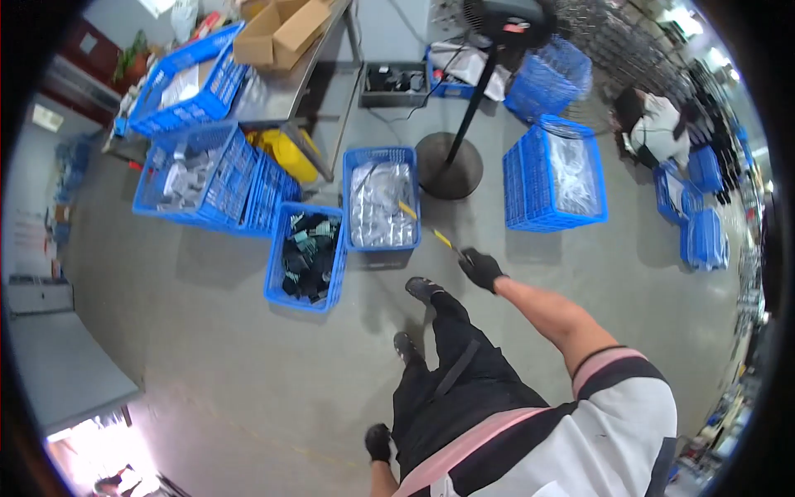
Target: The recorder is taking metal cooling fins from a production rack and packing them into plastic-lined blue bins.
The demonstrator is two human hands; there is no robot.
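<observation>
My right hand (482, 269), in a black glove, is closed on a long thin stick (444, 239) with yellow sections. The stick slants forward and left, and its yellow far end shows over a blue crate (382, 248) of clear plastic pieces (374, 217). Whether the tip touches them I cannot tell. Low beside my left thigh hangs my left hand (378, 443), also gloved in black. Nothing is visible in it, but its fingers cannot be made out. Left of the first crate stands another blue crate (300, 307) of dark and greenish parts (309, 258).
A pedestal fan (450, 170) stands just beyond the clear pieces. Stacked blue crates (530, 186) are to the right, more crates (207, 211) to the left. Behind are a metal table (269, 99), a yellow container (290, 156) and a grey bin (395, 99). A person (658, 128) crouches far right.
</observation>
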